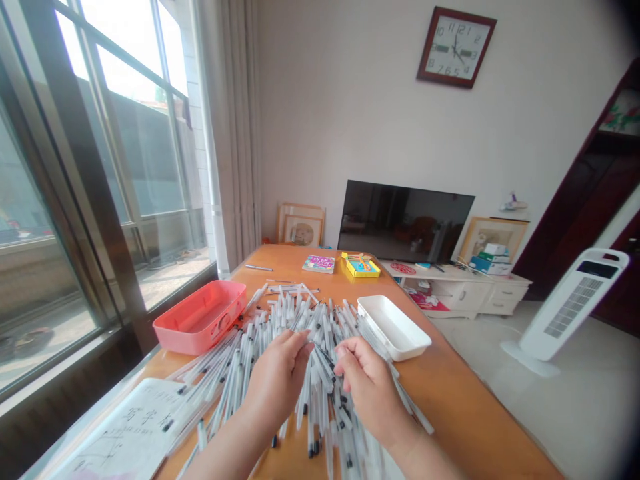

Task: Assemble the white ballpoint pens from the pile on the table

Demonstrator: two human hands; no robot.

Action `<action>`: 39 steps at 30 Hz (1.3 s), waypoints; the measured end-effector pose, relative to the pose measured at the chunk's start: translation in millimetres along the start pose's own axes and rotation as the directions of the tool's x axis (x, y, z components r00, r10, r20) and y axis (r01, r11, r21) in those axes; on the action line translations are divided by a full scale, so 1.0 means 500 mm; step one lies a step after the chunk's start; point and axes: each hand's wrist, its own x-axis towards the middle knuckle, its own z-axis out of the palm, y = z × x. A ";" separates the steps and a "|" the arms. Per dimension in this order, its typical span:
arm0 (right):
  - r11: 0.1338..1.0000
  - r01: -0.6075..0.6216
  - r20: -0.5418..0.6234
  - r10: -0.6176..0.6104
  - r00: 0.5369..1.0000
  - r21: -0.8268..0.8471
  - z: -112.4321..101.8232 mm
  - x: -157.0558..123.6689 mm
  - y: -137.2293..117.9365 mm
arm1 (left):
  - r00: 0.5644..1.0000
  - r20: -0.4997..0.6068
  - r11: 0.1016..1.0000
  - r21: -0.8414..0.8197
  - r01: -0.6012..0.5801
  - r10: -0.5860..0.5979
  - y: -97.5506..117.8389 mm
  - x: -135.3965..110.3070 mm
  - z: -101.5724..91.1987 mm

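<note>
A large heap of clear-barrelled pens [240, 373], many with black ends, is spread over the table. Above its middle, my left hand [283, 367] is closed, thumb and fingertips pinched together. My right hand [367, 383] faces it a short way to the right, fingers curled in and closed. Dark slim pen parts show in the gap between the hands, but I cannot tell whether either hand grips them. What lies inside the fingers is too small to make out.
A red plastic box [200, 317] stands left of the heap, a white tray [395, 327] right. A notebook [120, 430] lies front left. Farther back on the wooden table [450, 413] are a single pen [259, 267], a purple booklet [319, 264] and a yellow box [361, 265].
</note>
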 end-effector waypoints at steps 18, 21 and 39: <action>0.932 -0.224 -0.028 0.242 0.970 0.285 0.000 0.017 0.021 | 0.987 -0.072 0.968 -0.214 0.128 -0.146 0.014 -0.016 0.026; 0.891 -0.278 0.064 0.273 0.960 0.359 0.005 0.015 0.017 | 0.910 0.195 0.628 -0.670 0.396 -0.366 0.018 -0.009 0.031; 0.993 -0.051 0.028 0.048 0.998 0.106 0.014 0.000 0.029 | 0.791 0.350 0.092 -0.888 0.451 -0.501 0.008 -0.005 0.038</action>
